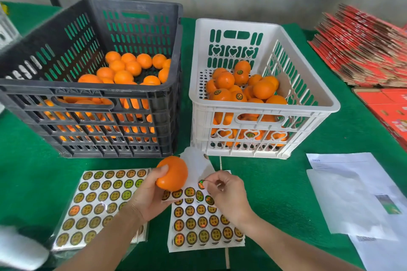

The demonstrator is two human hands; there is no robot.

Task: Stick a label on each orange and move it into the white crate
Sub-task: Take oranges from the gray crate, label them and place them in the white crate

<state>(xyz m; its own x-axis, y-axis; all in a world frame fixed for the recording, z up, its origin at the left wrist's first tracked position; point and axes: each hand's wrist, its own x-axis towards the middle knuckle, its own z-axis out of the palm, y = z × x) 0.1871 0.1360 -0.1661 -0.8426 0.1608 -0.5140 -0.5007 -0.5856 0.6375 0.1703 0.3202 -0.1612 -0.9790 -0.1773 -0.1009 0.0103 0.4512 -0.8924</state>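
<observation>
On the green table point(275, 193) stand a dark crate point(92, 94) of unlabelled oranges and, to its right, the white crate point(262, 105) holding labelled ones. Nearer lie two label sheets point(97, 207), side by side. Over them both forearms reach in from below. The left hand point(147, 198), palm turned up, cups an orange point(172, 172) between thumb and curled fingers. The right hand point(226, 193) pinches a round label point(201, 184) between thumb and forefinger, just beside the fruit, its other fingers folded.

Left hand point(147, 198) covers part of the label sheet point(97, 204). Papers point(352, 196) cut off by right edge, print unreadable. White blur point(19, 248) at lower left, unidentifiable.
</observation>
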